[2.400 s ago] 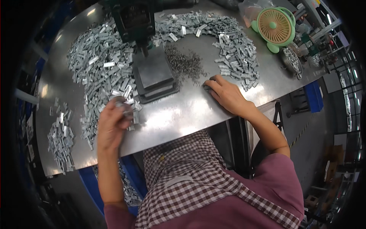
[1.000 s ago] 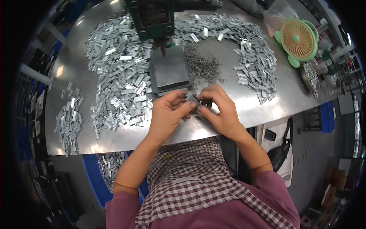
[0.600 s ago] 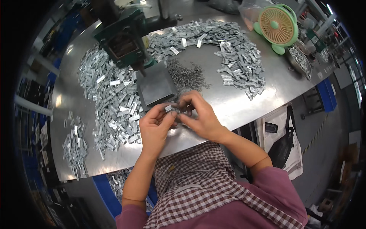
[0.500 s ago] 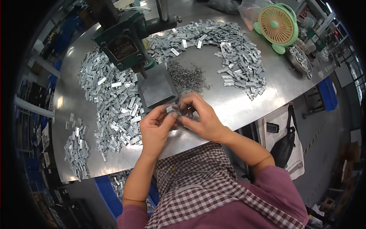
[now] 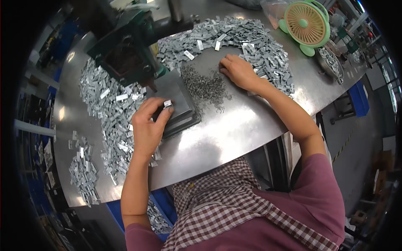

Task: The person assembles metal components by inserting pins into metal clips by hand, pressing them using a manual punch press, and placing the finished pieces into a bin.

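Note:
A small silvery metal block (image 5: 168, 103) is pinched between the thumb and fingers of my left hand (image 5: 147, 123). That hand rests at the near left side of the flat steel base plate (image 5: 178, 94), below the tip of the green bench press (image 5: 125, 58). My right hand (image 5: 239, 72) reaches out over the table, its fingers curled together by the far right edge of a heap of small dark metal pins (image 5: 205, 85). Whether anything sits in those fingertips is hidden. Its wrist lies close to the right part of the pile of metal blocks (image 5: 268, 54).
More metal blocks (image 5: 111, 113) spread left of the press, with a smaller heap (image 5: 83, 175) near the table's left edge. A green fan (image 5: 307, 24) and a bowl of metal parts (image 5: 331, 63) stand at right. A blue bin (image 5: 169, 201) sits below the table edge.
My hands have parted. The left carried the metal block up and left to the press base; the right moved away to the far right, beside the pins. The view has shifted slightly.

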The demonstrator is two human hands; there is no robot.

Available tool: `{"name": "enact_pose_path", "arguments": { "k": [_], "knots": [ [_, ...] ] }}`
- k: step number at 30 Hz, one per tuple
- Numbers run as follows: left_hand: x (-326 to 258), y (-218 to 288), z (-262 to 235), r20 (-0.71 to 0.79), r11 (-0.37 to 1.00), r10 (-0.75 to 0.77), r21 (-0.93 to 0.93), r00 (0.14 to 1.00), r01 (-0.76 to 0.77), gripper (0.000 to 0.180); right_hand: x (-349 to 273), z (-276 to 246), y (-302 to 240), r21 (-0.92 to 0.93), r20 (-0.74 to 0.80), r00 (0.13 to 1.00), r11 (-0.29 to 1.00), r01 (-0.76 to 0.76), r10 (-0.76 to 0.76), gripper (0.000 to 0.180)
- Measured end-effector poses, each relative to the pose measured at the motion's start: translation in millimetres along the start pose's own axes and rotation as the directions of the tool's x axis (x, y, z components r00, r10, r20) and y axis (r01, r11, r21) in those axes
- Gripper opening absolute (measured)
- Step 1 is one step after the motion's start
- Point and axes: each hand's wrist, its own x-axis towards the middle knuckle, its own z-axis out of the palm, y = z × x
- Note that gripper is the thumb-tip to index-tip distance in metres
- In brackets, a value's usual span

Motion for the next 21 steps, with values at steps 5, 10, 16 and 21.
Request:
{"name": "enact_pose_path", "arguments": {
  "k": [5,10,16,21],
  "knots": [
    [-0.5,-0.9,-1.7,-0.025,0.997,-0.022,0.069,0.999,0.024,0.014,1.2,-25.1,-30.6,0.267,0.016,1.000,0.963,-0.030,0.027,0.014],
    [-2.8,-9.5,1.9,-0.053,1.000,-0.022,-0.003,0.998,0.022,0.019,4.3,-53.7,-118.2,0.534,-0.151,0.972,0.812,0.233,-0.180,0.016],
    [-7.2,-7.5,3.7,-0.071,0.999,0.047,0.027,0.996,-0.045,0.019,4.3,-47.8,-143.2,0.634,-0.125,0.975,0.741,0.222,-0.185,0.019],
    [-7.8,-7.1,2.5,-0.057,0.999,0.029,0.034,0.998,-0.027,0.019,6.5,-43.1,-146.4,0.676,-0.089,0.989,0.722,0.147,-0.119,0.018]
  ]
}}
